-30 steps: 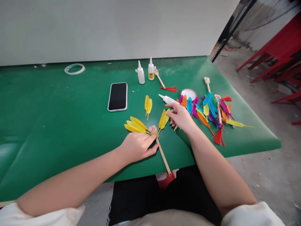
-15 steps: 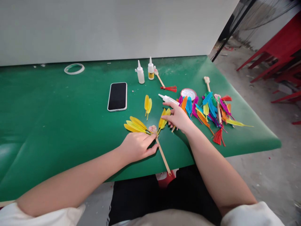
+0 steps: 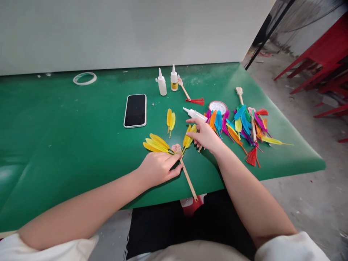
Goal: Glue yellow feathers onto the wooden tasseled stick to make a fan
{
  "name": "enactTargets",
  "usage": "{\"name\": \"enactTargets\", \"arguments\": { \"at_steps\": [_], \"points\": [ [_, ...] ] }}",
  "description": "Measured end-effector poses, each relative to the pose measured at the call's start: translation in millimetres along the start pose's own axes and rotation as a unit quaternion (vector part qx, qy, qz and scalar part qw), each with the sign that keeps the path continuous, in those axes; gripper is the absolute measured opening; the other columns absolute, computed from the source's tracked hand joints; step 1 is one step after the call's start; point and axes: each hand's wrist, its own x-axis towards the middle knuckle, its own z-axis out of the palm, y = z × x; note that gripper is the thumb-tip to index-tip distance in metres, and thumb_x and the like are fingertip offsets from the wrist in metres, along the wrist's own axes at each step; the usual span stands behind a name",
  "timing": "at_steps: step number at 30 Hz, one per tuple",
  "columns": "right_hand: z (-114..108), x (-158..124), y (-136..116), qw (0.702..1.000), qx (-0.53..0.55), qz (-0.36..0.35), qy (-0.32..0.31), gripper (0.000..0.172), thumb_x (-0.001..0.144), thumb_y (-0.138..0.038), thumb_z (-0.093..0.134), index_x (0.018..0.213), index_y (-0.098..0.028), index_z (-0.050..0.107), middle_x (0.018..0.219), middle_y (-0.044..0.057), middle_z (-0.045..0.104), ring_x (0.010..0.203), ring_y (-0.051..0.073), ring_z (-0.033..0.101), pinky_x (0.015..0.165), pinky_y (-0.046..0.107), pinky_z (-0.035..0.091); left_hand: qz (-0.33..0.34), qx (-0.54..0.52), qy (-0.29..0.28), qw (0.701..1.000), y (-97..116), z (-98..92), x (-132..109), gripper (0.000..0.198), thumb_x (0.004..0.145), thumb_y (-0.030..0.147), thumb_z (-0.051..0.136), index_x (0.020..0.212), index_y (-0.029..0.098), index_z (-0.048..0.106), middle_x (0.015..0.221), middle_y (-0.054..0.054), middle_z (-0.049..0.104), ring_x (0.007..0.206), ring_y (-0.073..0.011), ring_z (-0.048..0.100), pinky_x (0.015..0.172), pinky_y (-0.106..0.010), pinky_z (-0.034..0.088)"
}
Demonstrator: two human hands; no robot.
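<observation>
My left hand (image 3: 160, 167) is closed on the upper part of a wooden stick (image 3: 189, 180), its thumb and fingertips just below a pinkish ornament (image 3: 176, 148). Yellow feathers (image 3: 157, 142) fan out to the left of that ornament. More yellow feathers (image 3: 189, 137) rise to its right, their lower ends near my left fingertips. My right hand (image 3: 205, 136) has its fingers apart, one stretched out near a white glue bottle (image 3: 196, 115) lying down. Another fingertip touches the right-hand yellow feathers. Part of the right hand's underside is hidden.
Two loose yellow feathers (image 3: 171, 120), a phone (image 3: 135, 111) and two upright glue bottles (image 3: 162, 84) lie or stand beyond my hands. Coloured feathers (image 3: 246, 125), tasselled sticks (image 3: 252, 127) and a round dish (image 3: 217, 106) are right. A tape ring (image 3: 85, 78) lies far left.
Both hands keep almost the same place and pose. The whole view has shifted very slightly; nothing has been taken up or let go.
</observation>
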Motion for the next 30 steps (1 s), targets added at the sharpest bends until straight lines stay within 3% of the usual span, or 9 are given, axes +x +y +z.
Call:
{"name": "enactTargets", "arguments": {
  "at_steps": [30],
  "points": [
    [0.1, -0.6, -1.3, 1.0, -0.003, 0.006, -0.006, 0.04, 0.074, -0.019, 0.058, 0.114, -0.024, 0.05, 0.054, -0.008, 0.042, 0.034, 0.006, 0.045, 0.03, 0.018, 0.039, -0.011, -0.006, 0.0, 1.0, -1.1, 2.8, -0.5, 0.022, 0.082, 0.03, 0.049, 0.094, 0.016, 0.063, 0.057, 0.001, 0.062, 0.05, -0.0122, 0.06, 0.047, -0.022, 0.041]
  ]
}}
